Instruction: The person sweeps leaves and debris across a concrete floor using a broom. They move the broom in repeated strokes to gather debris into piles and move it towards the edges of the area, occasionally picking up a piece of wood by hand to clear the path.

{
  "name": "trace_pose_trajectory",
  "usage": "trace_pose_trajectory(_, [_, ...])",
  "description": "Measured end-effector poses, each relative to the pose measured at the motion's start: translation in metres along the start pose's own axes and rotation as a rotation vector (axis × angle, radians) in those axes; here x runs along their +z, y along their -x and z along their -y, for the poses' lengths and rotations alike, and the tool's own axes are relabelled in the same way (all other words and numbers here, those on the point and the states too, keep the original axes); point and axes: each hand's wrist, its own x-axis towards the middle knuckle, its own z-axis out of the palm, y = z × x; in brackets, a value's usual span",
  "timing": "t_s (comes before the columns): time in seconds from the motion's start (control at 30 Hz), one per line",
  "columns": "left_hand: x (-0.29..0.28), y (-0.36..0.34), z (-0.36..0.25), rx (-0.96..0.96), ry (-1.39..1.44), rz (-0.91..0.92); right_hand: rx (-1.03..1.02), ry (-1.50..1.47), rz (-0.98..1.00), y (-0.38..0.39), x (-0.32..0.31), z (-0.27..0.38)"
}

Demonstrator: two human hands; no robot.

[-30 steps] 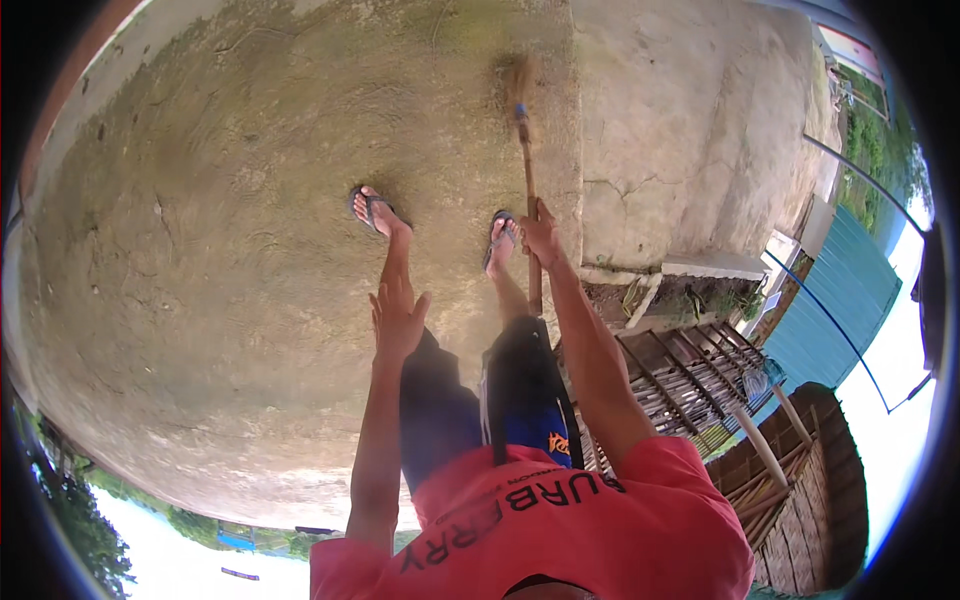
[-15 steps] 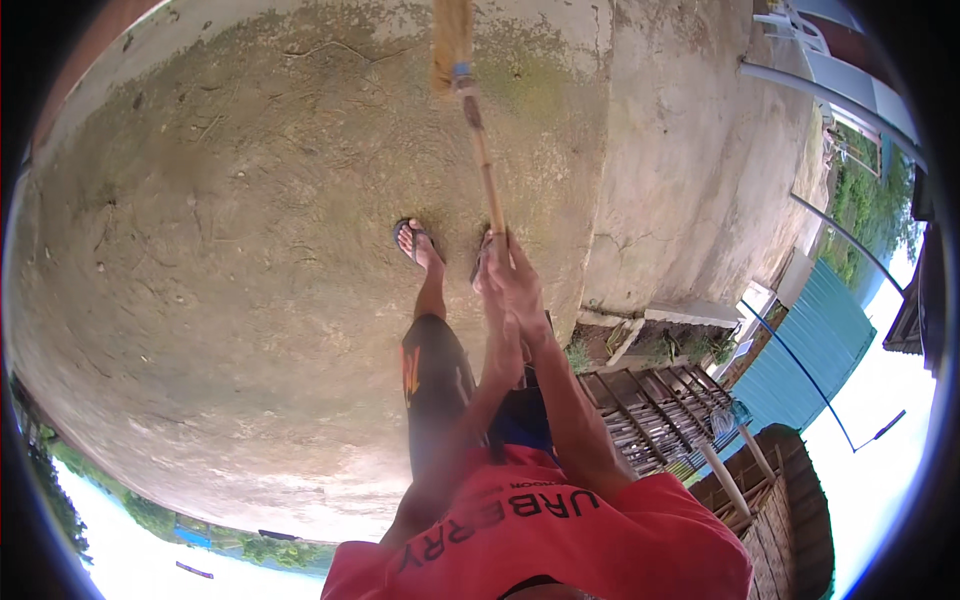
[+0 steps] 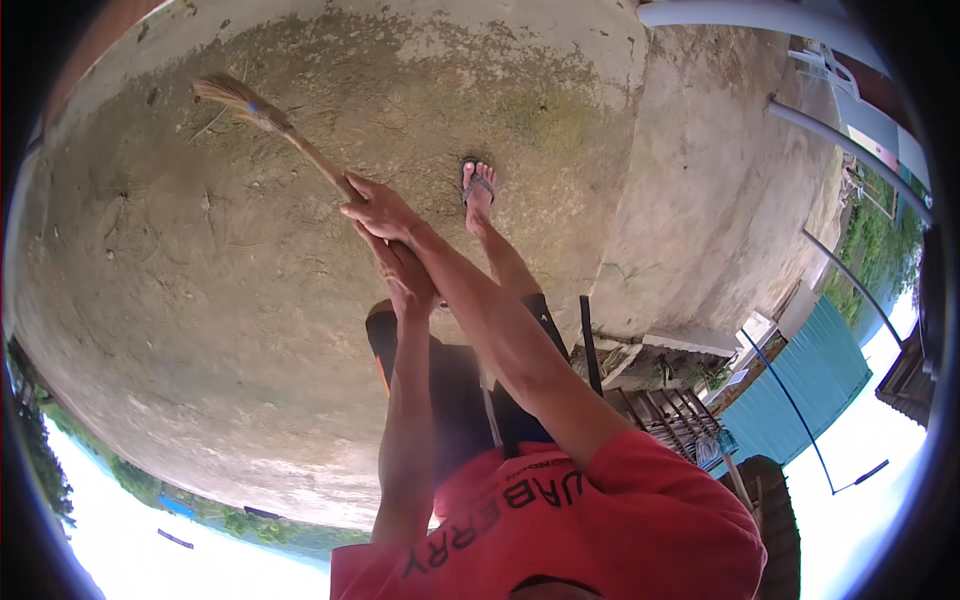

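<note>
A broom (image 3: 318,162) with tan bristles and a blue band near its head points away to the far left. The bristles reach low over the stained concrete ground; whether they touch it I cannot tell. My right hand (image 3: 385,212) is closed round the handle, farther along it than the other hand. Just behind it, my left hand (image 3: 408,280) is wrapped at the handle's near end, partly covered by the right wrist. Both arms stretch forward and to the left.
My right foot (image 3: 479,184), in a dark flip-flop, stands on the concrete ground (image 3: 240,290). Thin twigs (image 3: 208,125) lie near the broom head. To the right are a wooden slatted rack (image 3: 665,425), a teal metal sheet (image 3: 800,370) and a white plastic chair (image 3: 828,68).
The broom has swung from straight ahead to the far left, both hands moving with it. My right foot shows farther forward, and my left foot, seen earlier, is now hidden.
</note>
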Motion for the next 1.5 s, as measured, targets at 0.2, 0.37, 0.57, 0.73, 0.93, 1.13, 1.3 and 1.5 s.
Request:
trace_pose_trajectory(0.2, [0.024, 0.124, -0.026, 0.253, -0.103, 0.02, 0.067, 0.053, -0.242, 0.133, -0.048, -0.005])
trace_pose_trajectory(0.37, [0.003, 0.12, 0.003, 0.171, -0.175, 0.17, 0.416, -0.23, -0.461, 0.162, -0.08, -0.034])
trace_pose_trajectory(0.57, [-0.124, -0.002, 0.025, -0.159, -0.164, 0.051, 0.52, -0.57, -0.057, 0.001, 0.105, 0.003])
trace_pose_trajectory(0.73, [-0.177, -0.007, -0.012, -0.024, 0.099, -0.112, 0.031, -0.321, 0.143, -0.04, 0.185, 0.041])
trace_pose_trajectory(0.93, [-0.178, 0.11, -0.048, 0.071, 0.41, -0.109, 0.16, 0.282, 0.006, 0.103, 0.128, 0.094])
trace_pose_trajectory(1.13, [-0.244, 0.047, 0.027, -0.24, 0.061, 0.205, 0.719, -0.381, -0.243, 0.056, 0.189, 0.043])
trace_pose_trajectory(1.3, [-0.38, -0.075, 0.02, -0.197, 0.213, -0.264, 0.488, -0.368, 0.357, -0.115, 0.355, 0.105])
trace_pose_trajectory(1.5, [-0.403, -0.063, -0.006, 0.132, 0.345, -0.57, -0.107, 0.177, 0.483, -0.119, 0.407, 0.197])
